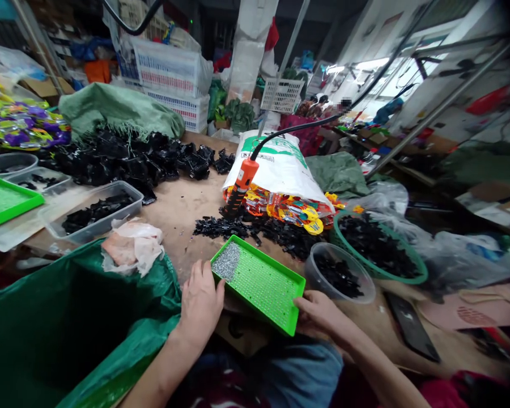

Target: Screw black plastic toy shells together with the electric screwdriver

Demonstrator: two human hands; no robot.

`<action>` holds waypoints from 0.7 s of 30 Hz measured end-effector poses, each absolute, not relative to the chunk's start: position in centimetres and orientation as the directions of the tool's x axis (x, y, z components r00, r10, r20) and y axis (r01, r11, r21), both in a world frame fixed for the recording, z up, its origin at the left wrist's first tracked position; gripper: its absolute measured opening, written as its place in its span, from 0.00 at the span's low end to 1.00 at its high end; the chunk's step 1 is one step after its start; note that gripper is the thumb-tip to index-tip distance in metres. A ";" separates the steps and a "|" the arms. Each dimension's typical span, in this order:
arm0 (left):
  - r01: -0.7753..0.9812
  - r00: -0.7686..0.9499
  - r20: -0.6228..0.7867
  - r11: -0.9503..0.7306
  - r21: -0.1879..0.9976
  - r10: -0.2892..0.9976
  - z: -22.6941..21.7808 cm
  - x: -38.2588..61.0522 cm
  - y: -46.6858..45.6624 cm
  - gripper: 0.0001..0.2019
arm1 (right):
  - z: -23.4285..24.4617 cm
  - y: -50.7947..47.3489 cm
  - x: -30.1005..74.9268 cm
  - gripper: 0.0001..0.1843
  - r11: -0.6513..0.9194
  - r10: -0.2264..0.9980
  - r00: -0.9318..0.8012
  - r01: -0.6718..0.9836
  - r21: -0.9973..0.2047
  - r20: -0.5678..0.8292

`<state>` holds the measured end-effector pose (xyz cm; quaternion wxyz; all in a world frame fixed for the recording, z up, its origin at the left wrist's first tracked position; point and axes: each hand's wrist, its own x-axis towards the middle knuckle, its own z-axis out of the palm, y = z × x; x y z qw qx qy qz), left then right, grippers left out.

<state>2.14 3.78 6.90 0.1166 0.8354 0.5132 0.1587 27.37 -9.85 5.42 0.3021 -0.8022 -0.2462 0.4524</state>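
Note:
A bright green perforated tray (263,286) is held tilted over the table's near edge, with a patch of small grey screws gathered in its far left corner (226,262). My left hand (200,303) grips the tray's left side, fingers curled round the rim. My right hand (318,313) holds the tray's near right corner, fingers closed under it. An orange-handled electric screwdriver (241,187) hangs on a black cable just beyond the tray.
Small black plastic parts (259,229) lie scattered ahead. A clear bowl (340,275) and a green basin (378,246) hold more. A white bag of colourful toys (283,187) lies behind. A large green sack (68,323) gapes at left. Trays and tubs (93,212) sit far left.

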 end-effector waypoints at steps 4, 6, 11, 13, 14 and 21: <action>0.799 0.436 0.153 -0.459 0.388 0.887 6.6 1.8 3.7 0.20 | 6.0 -8.6 28.1 0.06 -0.697 0.696 0.486 0.282 -0.659 -0.528; 0.787 0.445 0.149 -0.465 0.405 0.883 6.7 1.7 3.7 0.20 | 6.1 -8.1 28.3 0.07 -0.691 0.708 0.504 0.348 -0.634 -0.495; 0.777 0.468 0.131 -0.478 0.410 0.874 6.9 1.5 3.6 0.21 | 6.5 -6.7 28.7 0.08 -0.644 0.756 0.547 0.521 -0.560 -0.361; 0.779 0.482 0.121 -0.487 0.394 0.868 6.7 1.3 3.6 0.22 | 6.7 -6.2 28.8 0.09 -0.617 0.780 0.548 0.595 -0.515 -0.301; 0.780 0.489 0.116 -0.494 0.384 0.864 6.6 1.3 3.6 0.22 | 6.8 -5.9 28.8 0.09 -0.607 0.789 0.548 0.628 -0.487 -0.276; 0.781 0.497 0.141 -0.513 0.357 0.856 5.3 1.1 3.7 0.24 | 6.8 -4.2 29.1 0.12 -0.587 0.809 0.536 0.758 -0.284 -0.241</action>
